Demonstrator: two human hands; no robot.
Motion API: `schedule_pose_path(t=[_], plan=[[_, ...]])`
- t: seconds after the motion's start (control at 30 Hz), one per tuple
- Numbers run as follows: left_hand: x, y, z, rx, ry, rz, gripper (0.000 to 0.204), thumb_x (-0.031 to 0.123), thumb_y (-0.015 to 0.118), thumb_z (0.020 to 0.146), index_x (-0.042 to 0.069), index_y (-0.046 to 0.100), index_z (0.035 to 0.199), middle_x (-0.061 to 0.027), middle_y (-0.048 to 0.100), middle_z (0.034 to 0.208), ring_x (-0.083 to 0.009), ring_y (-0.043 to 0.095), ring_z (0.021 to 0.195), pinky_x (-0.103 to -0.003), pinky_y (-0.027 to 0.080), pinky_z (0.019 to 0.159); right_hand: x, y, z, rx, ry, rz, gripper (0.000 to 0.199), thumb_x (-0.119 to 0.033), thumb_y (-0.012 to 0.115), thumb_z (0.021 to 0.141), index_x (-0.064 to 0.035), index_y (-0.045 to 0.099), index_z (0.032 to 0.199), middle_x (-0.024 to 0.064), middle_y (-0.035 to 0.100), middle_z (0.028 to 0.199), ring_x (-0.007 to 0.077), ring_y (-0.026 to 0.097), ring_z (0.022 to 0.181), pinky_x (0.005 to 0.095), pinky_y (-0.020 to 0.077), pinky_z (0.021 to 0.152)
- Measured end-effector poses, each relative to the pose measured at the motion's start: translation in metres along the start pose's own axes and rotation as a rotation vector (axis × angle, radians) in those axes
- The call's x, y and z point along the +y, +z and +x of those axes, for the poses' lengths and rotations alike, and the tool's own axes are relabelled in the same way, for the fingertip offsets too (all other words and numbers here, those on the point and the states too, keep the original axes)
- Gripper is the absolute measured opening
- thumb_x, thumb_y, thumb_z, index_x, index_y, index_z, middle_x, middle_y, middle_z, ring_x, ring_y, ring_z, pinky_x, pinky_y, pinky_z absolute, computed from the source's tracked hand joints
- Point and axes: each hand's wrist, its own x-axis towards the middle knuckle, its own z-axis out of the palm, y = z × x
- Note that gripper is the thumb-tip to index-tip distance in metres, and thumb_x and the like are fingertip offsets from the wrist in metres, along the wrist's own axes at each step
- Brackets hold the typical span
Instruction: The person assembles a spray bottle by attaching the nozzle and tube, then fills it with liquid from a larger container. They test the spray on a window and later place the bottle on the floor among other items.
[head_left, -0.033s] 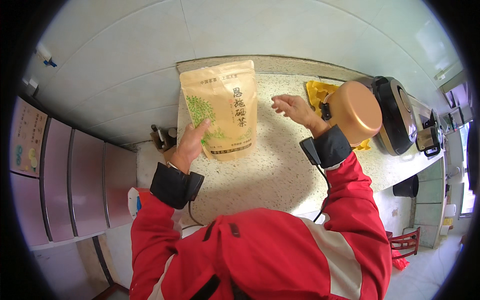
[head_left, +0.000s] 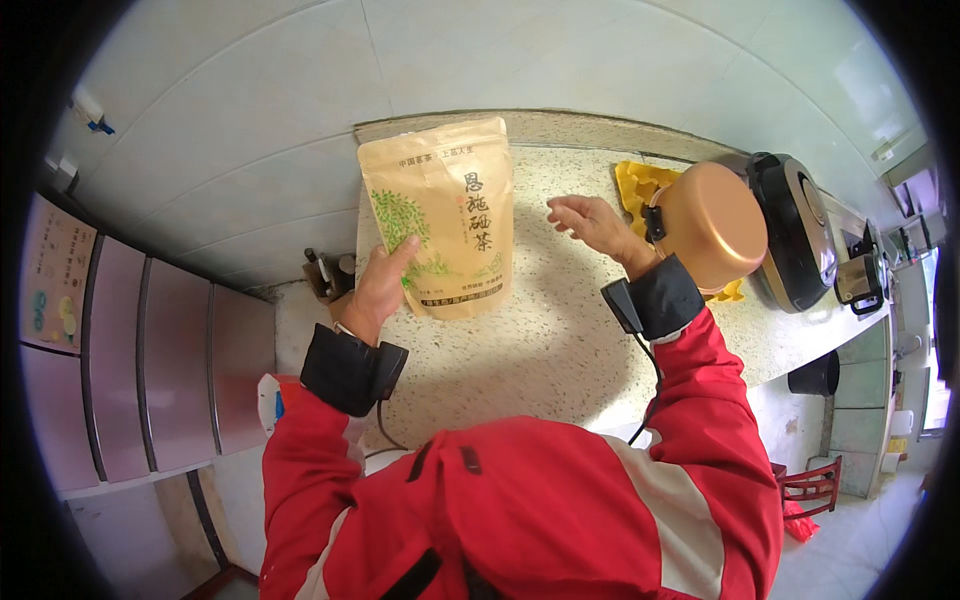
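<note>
A tan paper tea pouch (head_left: 450, 225) with green leaf print and dark lettering stands over the speckled countertop, its printed face toward me. My left hand (head_left: 380, 285) grips its lower left side, thumb across the front and the other fingers hidden behind. To the right of the pouch, my right hand (head_left: 592, 228) hovers apart from it with loosely bent fingers and nothing in them. Just beyond that wrist sits an upturned copper-coloured pot (head_left: 712, 225) with a black handle.
Under the pot lies a yellow moulded tray (head_left: 640, 182). A black rice cooker (head_left: 790, 230) and a metal pot (head_left: 858, 280) stand farther right on the counter (head_left: 500, 370). At the left are a small box of bottles (head_left: 328, 275) and a tall cabinet (head_left: 175, 360). A tiled wall rises behind.
</note>
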Motion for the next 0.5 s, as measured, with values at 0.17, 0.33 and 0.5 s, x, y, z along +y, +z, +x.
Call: schedule_pose_path(t=[0.17, 0.33, 0.5], plan=[[0.002, -0.016, 0.009, 0.051, 0.021, 0.008, 0.033, 0.017, 0.055, 0.098, 0.002, 0.054, 0.128, -0.0056, 0.060, 0.123, -0.0163, 0.057, 0.111, -0.033, 0.045, 0.095, 0.038, 0.006, 0.002, 0.027, 0.086, 0.081, 0.044, -0.035, 0.051, 0.099, -0.0034, 0.058, 0.128, 0.0083, 0.067, 0.109, 0.0168, 0.065, 0.093, 0.0293, 0.0530, 0.078], [0.000, -0.030, 0.019, 0.145, 0.089, -0.005, 0.033, 0.020, 0.057, 0.097, 0.000, 0.057, 0.123, -0.0063, 0.061, 0.121, -0.0168, 0.057, 0.108, -0.033, 0.045, 0.095, 0.043, 0.019, 0.009, 0.048, 0.101, 0.256, 0.031, -0.017, 0.058, 0.096, 0.0034, 0.062, 0.119, 0.0094, 0.069, 0.099, 0.0145, 0.066, 0.081, 0.0257, 0.0533, 0.072], [0.018, -0.044, 0.045, 0.256, 0.092, 0.082, 0.036, 0.024, 0.057, 0.097, -0.001, 0.057, 0.123, -0.0068, 0.061, 0.120, -0.0173, 0.057, 0.108, -0.034, 0.044, 0.094, 0.040, 0.025, 0.018, 0.066, -0.018, 0.261, 0.030, -0.016, 0.057, 0.096, 0.0039, 0.062, 0.118, 0.0090, 0.068, 0.100, 0.0130, 0.064, 0.081, 0.0254, 0.0533, 0.072]])
